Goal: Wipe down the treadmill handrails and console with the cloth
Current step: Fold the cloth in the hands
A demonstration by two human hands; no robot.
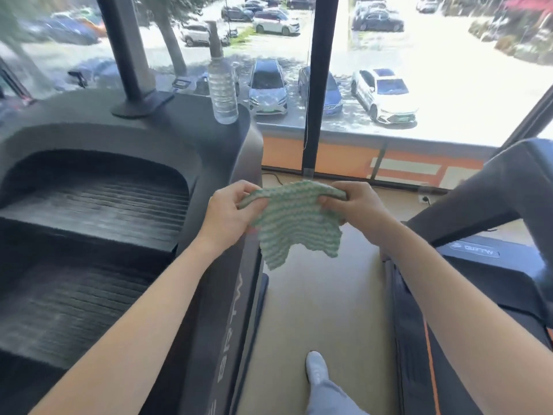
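A green and white striped cloth [294, 224] hangs in the air between my two hands, over the floor gap between two machines. My left hand [229, 212] pinches its upper left corner. My right hand [353, 209] grips its bunched upper right edge. A treadmill [478, 265] stands to the right, with its dark grey upright slanting up past my right arm and an orange stripe along its deck edge. Its console and handrails are out of view.
A dark stair-climber machine [98, 205] fills the left side, with a clear spray bottle [222, 82] standing on its top edge. A black window post [318, 85] rises straight ahead before a large window. My shoe [317, 369] rests on the tan floor [323, 310] between the machines.
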